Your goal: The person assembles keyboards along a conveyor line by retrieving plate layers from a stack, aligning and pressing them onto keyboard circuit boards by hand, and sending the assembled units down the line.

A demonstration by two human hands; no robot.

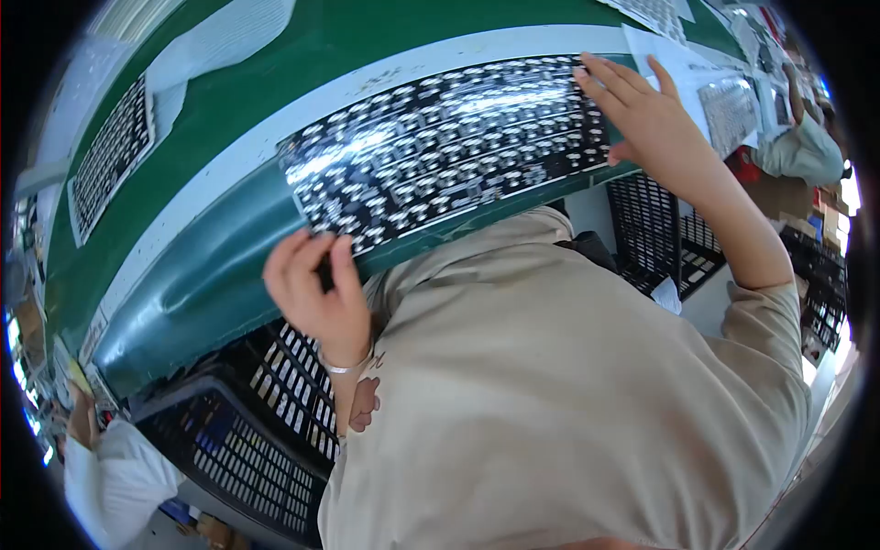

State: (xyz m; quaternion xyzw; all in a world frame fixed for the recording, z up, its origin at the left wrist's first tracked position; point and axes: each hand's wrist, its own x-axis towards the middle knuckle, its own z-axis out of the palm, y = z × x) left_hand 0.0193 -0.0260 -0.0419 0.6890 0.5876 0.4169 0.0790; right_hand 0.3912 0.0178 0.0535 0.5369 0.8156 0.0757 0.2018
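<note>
A keyboard circuit board (449,147), black with rows of silvery round spots and a shiny surface, lies at the near edge of the green-covered bench. My left hand (316,289) is at its lower left corner, with curled fingers and the thumb closed about that corner. Exactly how the fingertips meet the edge is hard to see. At the opposite end, my right hand (655,124) has its fingers stretched and spread, the tips touching the right edge. Its thumb is lower down by the same edge.
Another dark keyboard board (115,156) lies at the left, beside a translucent sheet (215,41). Clear sheets (729,101) lie at the right. Black crates (238,449) stand below the bench, near my body. Other people, one in a white sleeve (124,477), are at both sides.
</note>
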